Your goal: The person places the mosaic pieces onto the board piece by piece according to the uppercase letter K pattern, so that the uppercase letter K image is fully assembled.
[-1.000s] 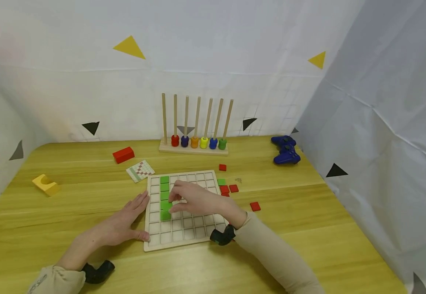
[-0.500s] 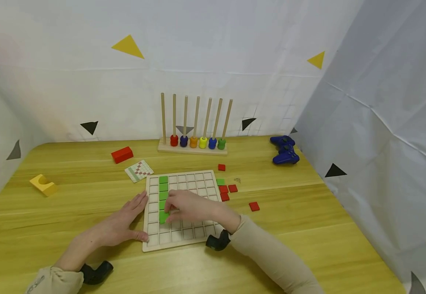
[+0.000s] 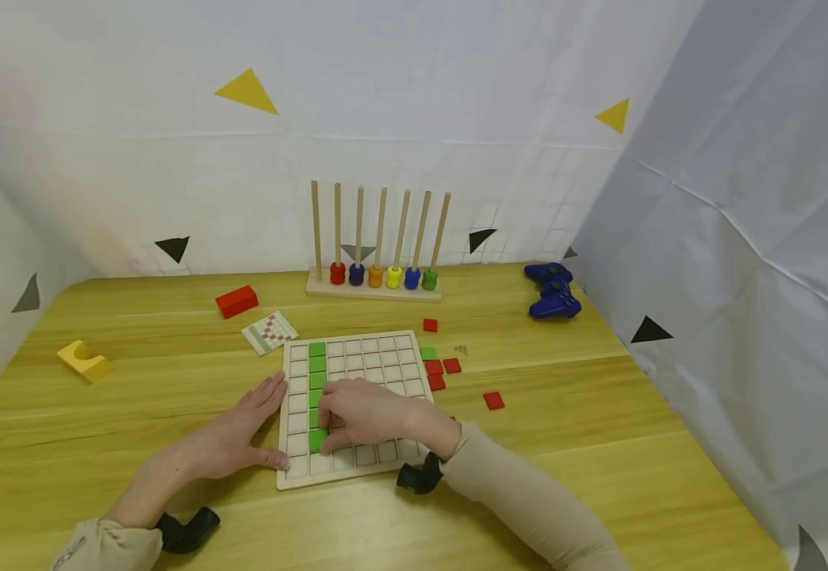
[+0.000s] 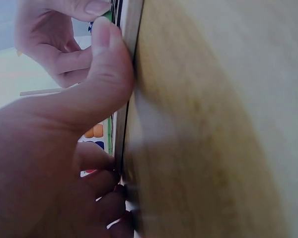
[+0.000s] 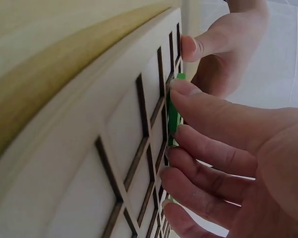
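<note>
A wooden grid board point(image 3: 300, 464) lies on the table, with a column of green tiles point(image 3: 317, 365) in its second column from the left. My right hand point(image 3: 371, 411) leans over the lower part of that column. Its thumb and forefinger pinch the nearest green tile point(image 3: 317, 441), which stands against the grid in the right wrist view, where thumb point(image 5: 193, 91) and fingertips meet its edge. At the board's left edge rests my left hand point(image 3: 239, 432), fingers straight and spread, thumb on the near left corner. The right palm hides several middle squares.
Right of the board lie several red tiles point(image 3: 494, 400) and a green tile point(image 3: 428, 353). A pattern card point(image 3: 270, 332), a red block point(image 3: 237, 301) and a yellow arch block point(image 3: 84, 362) are on the left. Behind stand a peg rack with beads point(image 3: 373, 289) and a blue game controller point(image 3: 553, 291).
My right hand has slid down the column toward the near edge, its tile moving with it; the green column now reaches one row lower. The left hand has stayed on the board's edge.
</note>
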`<state>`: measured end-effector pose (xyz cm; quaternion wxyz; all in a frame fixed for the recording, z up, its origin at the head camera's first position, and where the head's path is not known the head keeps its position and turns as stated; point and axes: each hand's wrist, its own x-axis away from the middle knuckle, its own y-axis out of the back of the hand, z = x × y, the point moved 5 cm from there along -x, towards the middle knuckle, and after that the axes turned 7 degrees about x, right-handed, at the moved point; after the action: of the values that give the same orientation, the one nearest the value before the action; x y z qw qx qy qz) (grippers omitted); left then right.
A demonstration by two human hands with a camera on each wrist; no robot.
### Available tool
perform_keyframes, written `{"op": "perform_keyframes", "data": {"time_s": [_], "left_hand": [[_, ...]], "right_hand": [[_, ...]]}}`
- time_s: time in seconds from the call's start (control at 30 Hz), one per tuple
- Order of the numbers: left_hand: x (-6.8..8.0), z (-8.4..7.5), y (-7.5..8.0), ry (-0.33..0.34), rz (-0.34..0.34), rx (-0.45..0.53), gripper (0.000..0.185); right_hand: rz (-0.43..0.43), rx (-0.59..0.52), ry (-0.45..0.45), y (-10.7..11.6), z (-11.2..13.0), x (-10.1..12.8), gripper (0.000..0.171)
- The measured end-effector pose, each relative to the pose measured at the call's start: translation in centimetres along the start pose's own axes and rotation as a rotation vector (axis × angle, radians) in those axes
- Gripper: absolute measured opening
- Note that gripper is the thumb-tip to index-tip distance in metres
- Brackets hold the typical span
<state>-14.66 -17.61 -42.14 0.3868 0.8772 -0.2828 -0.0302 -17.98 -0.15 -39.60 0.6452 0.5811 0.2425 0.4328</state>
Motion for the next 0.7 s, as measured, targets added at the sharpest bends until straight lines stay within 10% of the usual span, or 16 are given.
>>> {"op": "perform_keyframes", "data": {"time_s": [0.7], "left_hand": [[0.09,-0.03,-0.03,-0.003,-0.004,0.006,0.113]], "right_hand": [[-0.017,-0.015,-0.026,-0.29,-0.23,-0.02,0.029]]}}
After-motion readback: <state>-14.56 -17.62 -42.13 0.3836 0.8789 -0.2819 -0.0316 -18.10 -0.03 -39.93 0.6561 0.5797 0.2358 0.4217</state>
